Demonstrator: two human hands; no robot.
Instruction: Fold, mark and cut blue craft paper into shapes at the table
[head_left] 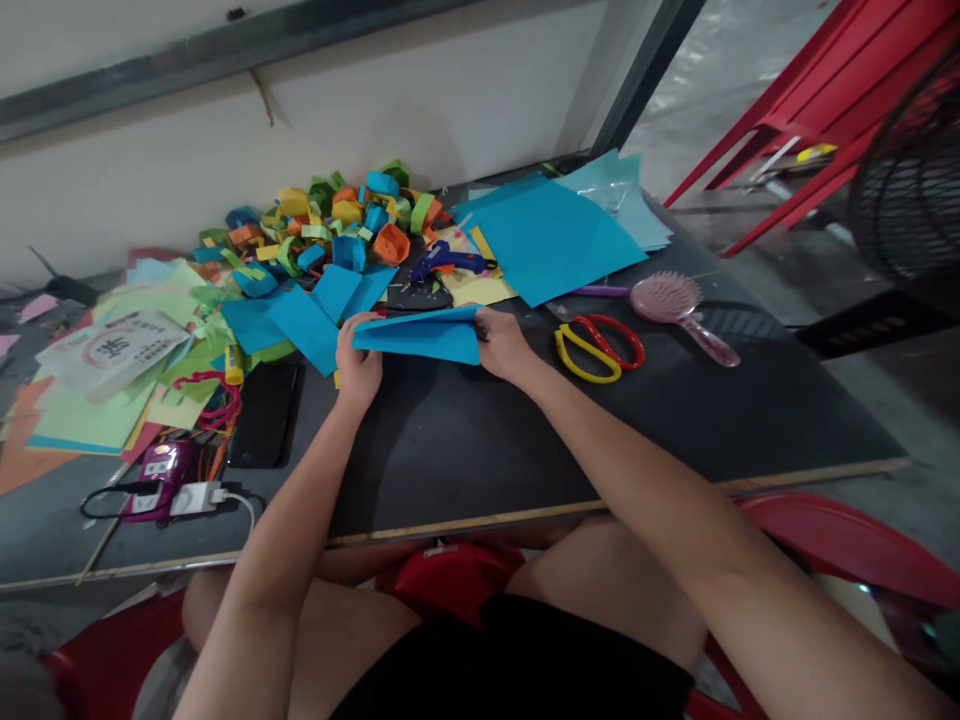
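Note:
Between my two hands is a folded sheet of blue paper (420,338), raised a little over the dark table (450,440). My left hand (360,358) grips its left end, and my right hand (504,343) grips its right end. The fold leaves a narrow gap between its layers. Several cut blue paper pieces (307,325) lie just beyond my left hand. Behind the held sheet rests a blue glue gun (450,262). Scissors with red and yellow handles (600,350) lie to the right of my right hand.
Small folded paper shapes (330,225) are heaped by the wall. Large blue sheets (551,235) lie back right, near a pink hairbrush (667,298). On the left are a black phone (264,415), a purple plug adapter (161,480) and coloured paper (97,415). A fan (911,180) stands right.

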